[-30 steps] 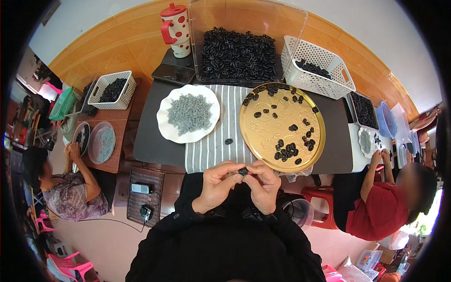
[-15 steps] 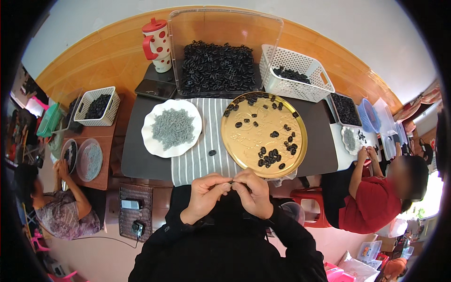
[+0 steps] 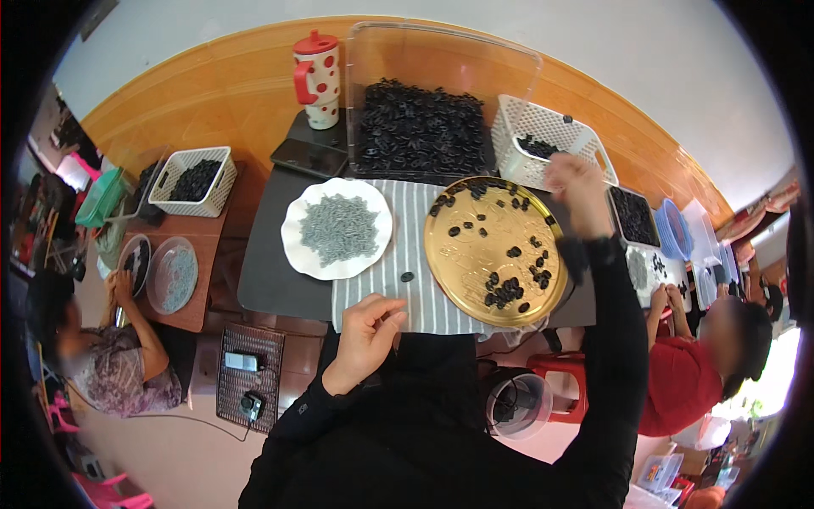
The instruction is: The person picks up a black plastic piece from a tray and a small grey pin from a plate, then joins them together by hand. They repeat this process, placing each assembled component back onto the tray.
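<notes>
My right hand, smeared by motion, reaches out to the front of the white perforated basket, which holds black pieces. A small black part shows against the basket's far wall, apart from my fingers. My left hand is closed, thumb against curled fingers, by the near edge of the striped cloth; what it holds, if anything, is hidden. One black oval piece lies on that cloth. The gold tray carries several black pieces, and a white scalloped plate bears a heap of grey small parts.
A clear bin full of black links stands at the back. Beside it are a red-dotted tumbler and a dark phone. Two people sit at side tables, left and right. A red stool stands below the table.
My hands were together at the table's front edge; the right one has swung out to the white basket. My left hand stays near the cloth. The view has shifted slightly.
</notes>
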A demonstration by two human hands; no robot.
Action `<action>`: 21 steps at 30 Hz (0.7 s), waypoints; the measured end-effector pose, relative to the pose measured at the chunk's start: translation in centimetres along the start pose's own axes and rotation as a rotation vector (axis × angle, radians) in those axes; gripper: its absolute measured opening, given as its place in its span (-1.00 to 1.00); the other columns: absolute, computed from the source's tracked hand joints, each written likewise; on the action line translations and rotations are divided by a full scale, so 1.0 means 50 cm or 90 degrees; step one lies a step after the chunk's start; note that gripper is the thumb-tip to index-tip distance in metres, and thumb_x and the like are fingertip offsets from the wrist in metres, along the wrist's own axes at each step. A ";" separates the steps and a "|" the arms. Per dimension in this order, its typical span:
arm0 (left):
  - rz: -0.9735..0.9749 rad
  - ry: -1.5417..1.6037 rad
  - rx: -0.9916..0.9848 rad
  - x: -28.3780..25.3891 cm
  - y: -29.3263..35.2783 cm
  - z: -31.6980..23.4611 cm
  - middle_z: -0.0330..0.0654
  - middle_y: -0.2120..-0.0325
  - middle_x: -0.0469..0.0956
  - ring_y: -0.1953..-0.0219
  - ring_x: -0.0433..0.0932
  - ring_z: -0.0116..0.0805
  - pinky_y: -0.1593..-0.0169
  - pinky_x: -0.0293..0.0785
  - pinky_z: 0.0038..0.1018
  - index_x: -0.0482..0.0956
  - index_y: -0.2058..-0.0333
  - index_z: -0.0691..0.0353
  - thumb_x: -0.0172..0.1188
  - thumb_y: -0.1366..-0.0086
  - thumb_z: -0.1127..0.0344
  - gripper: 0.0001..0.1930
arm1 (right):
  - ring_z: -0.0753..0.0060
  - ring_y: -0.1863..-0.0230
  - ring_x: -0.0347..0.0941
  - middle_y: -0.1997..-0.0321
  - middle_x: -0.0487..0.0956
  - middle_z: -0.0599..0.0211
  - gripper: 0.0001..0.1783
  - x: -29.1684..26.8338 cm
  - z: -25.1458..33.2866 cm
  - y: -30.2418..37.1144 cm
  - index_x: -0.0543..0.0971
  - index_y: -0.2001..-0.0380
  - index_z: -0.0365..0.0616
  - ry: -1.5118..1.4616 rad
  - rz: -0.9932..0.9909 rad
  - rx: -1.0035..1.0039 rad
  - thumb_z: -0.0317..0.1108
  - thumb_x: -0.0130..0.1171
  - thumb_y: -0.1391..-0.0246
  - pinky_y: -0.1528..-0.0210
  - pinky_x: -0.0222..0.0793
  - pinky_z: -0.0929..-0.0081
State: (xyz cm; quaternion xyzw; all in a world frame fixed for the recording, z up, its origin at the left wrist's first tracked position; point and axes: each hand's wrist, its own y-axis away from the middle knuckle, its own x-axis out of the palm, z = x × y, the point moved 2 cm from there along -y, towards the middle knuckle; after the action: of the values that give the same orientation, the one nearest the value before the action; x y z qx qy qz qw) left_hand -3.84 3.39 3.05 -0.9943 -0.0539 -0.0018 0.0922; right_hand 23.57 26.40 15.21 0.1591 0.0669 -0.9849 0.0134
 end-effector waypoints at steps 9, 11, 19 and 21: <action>-0.107 -0.410 0.126 -0.034 -0.010 0.012 -0.02 0.49 0.46 0.44 0.48 0.02 0.39 0.39 -0.22 0.57 0.34 0.36 0.19 -0.10 0.51 -0.88 | 0.15 0.31 0.41 0.38 0.46 0.19 -0.80 0.298 -0.049 0.238 0.53 0.35 -0.26 0.413 0.451 -0.545 -0.54 0.16 0.16 0.25 0.37 0.29; -0.104 -0.414 0.111 -0.037 -0.009 0.016 -0.02 0.48 0.46 0.43 0.48 0.02 0.38 0.40 -0.21 0.56 0.34 0.36 0.19 -0.09 0.51 -0.87 | 0.16 0.29 0.37 0.40 0.42 0.23 -0.81 0.320 -0.046 0.245 0.50 0.41 -0.22 0.449 0.452 -0.572 -0.55 0.12 0.24 0.23 0.32 0.27; -0.074 -0.453 0.123 -0.026 -0.017 0.013 0.00 0.46 0.46 0.38 0.48 0.03 0.36 0.40 -0.19 0.57 0.33 0.36 0.19 -0.08 0.52 -0.86 | 0.20 0.30 0.39 0.41 0.41 0.23 -0.88 0.343 -0.040 0.302 0.46 0.52 -0.21 0.534 0.481 -0.680 -0.42 0.08 0.23 0.24 0.32 0.36; -0.076 -0.468 0.126 -0.024 -0.019 0.014 0.01 0.46 0.45 0.37 0.47 0.04 0.35 0.39 -0.18 0.57 0.32 0.37 0.18 -0.08 0.53 -0.85 | 0.22 0.30 0.39 0.41 0.40 0.24 -0.87 0.338 -0.045 0.314 0.47 0.51 -0.21 0.524 0.471 -0.665 -0.41 0.08 0.22 0.25 0.32 0.36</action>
State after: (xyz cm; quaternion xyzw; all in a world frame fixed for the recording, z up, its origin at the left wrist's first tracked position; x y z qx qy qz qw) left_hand -5.12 4.33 2.53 -0.9101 -0.1408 0.3543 0.1622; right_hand 9.00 11.08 5.75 0.4985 0.4663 -0.6181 0.3900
